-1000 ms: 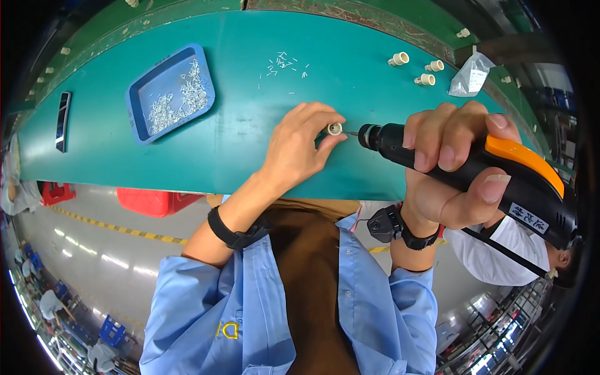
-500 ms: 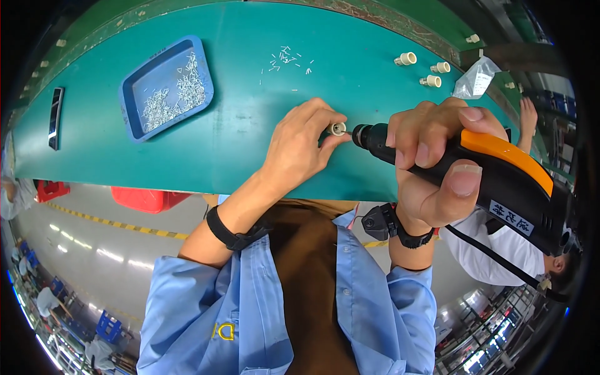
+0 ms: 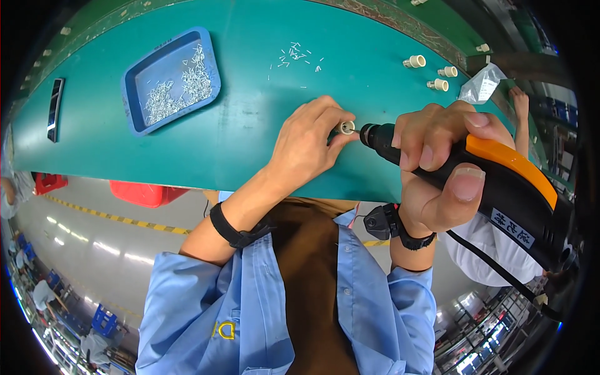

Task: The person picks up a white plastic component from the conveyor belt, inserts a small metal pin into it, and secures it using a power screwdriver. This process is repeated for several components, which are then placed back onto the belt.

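Observation:
My left hand [image 3: 306,137] pinches a small cream cylindrical fitting [image 3: 347,127] between thumb and fingers, its open end facing up and toward me. My right hand [image 3: 447,147] is wrapped round a black electric screwdriver [image 3: 522,206] with an orange lever and a cable at its rear. The screwdriver points left, and its thin bit reaches the mouth of the fitting. Whether a screw sits at the bit's tip is too small to tell. Both hands are just above the green tabletop [image 3: 250,134].
A blue tray [image 3: 216,94] of small silvery pins or screws [image 3: 199,81] stands at left, with a loose scatter [image 3: 294,55] beyond my hands. Several similar fittings [image 3: 415,61] and a plastic bag [image 3: 481,84] lie far right. A co-worker's hand [image 3: 520,103] shows at right.
The view has shifted slightly, so the tabletop things sit a little further right. My hands keep the same hold, with the screwdriver bit still at the fitting's mouth.

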The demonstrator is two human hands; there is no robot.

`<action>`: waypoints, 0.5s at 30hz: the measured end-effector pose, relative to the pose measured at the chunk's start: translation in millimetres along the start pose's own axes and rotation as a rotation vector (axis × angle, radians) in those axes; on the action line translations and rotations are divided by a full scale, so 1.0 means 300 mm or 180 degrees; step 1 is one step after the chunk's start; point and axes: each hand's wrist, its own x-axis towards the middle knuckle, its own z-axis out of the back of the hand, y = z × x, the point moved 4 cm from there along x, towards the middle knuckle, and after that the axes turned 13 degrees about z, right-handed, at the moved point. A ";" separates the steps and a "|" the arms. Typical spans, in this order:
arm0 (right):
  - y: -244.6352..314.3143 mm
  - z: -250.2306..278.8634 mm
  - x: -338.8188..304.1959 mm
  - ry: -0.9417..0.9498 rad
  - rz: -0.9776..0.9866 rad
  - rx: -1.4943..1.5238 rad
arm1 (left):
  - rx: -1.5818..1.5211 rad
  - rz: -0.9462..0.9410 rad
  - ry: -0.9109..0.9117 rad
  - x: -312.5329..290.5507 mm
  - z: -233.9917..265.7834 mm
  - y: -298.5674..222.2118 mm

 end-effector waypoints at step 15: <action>-0.024 -0.021 0.002 -0.0132 -0.0063 -0.0077 | -0.0043 0.0110 0.0055 -0.003 0.001 0.007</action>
